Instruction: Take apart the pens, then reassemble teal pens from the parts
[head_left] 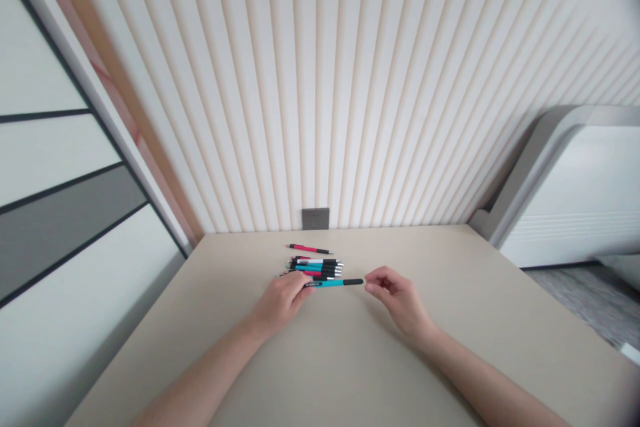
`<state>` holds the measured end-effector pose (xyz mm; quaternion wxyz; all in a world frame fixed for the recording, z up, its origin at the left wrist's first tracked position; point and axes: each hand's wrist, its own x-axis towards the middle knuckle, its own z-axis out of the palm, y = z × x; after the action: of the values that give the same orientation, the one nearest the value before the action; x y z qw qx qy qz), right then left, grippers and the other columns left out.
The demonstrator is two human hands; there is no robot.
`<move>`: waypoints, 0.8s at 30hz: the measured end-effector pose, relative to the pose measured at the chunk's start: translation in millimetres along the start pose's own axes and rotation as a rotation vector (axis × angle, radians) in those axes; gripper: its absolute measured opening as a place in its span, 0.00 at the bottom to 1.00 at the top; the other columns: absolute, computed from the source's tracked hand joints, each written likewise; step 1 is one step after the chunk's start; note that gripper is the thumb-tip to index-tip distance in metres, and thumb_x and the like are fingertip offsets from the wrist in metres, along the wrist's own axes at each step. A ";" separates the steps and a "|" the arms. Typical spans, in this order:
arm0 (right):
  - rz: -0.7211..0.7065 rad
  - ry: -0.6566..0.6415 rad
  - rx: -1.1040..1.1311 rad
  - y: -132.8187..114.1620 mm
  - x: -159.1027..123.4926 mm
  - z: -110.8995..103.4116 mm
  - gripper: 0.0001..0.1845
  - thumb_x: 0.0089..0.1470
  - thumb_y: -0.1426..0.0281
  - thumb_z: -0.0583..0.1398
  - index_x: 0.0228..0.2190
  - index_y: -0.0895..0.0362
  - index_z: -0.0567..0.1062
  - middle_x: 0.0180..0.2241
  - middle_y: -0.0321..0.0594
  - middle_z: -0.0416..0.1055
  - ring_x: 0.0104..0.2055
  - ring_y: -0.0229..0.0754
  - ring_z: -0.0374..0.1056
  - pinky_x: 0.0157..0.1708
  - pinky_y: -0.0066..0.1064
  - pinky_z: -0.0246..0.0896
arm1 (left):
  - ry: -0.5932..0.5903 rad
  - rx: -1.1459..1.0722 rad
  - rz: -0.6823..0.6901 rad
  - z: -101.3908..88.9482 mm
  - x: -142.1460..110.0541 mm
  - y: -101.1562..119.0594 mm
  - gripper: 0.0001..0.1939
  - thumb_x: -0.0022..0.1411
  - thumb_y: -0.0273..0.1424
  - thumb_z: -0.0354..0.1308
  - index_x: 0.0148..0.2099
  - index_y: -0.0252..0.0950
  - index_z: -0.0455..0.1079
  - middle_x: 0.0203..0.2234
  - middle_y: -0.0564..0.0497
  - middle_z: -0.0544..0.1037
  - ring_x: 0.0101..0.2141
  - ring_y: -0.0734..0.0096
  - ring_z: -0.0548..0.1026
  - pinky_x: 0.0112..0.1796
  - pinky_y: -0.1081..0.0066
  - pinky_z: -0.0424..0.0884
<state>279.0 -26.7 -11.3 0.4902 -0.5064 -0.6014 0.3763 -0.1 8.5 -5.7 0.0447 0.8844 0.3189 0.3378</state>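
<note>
My left hand (281, 299) is closed around the rear part of a blue pen (333, 283) with a black grip, held level above the table with its grip end toward the right. My right hand (400, 297) has thumb and forefinger pinched together right at that grip end. Whatever sits between those fingertips is too small to make out. Just behind the left hand lies a pile of pens (316, 267) in blue, red, white and black, most with silver tips facing right. One red and black pen (309, 249) lies apart, farther back.
The beige table (430, 260) reaches back to a ribbed white wall panel (345, 80). A dark wall socket (315, 219) sits just above its back edge. White and grey cabinet panels (60, 273) stand at left, and a pale headboard (585, 187) at right.
</note>
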 end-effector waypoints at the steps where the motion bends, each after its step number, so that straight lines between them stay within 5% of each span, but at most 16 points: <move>1: -0.012 -0.007 -0.007 0.4 -3.2 -0.4 0.14 0.52 0.58 0.63 0.33 0.56 0.76 0.31 0.39 0.72 0.33 0.40 0.64 0.35 0.31 0.59 | -0.009 0.003 0.013 0.5 -0.1 0.0 0.12 0.71 0.34 0.45 0.38 0.36 0.67 0.28 0.51 0.74 0.29 0.72 0.72 0.32 0.74 0.67; 24: 0.004 -0.090 0.026 -6.2 -20.7 4.3 0.15 0.52 0.57 0.63 0.32 0.57 0.76 0.28 0.38 0.70 0.31 0.39 0.64 0.33 0.30 0.60 | -0.054 0.044 0.144 -1.2 -2.1 0.6 0.14 0.71 0.36 0.45 0.39 0.35 0.68 0.28 0.50 0.74 0.30 0.71 0.72 0.32 0.73 0.67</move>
<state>273.5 -48.0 -10.8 0.4684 -0.4838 -0.6170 0.4073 -1.7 6.6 -5.8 0.0094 0.9146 0.2607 0.3088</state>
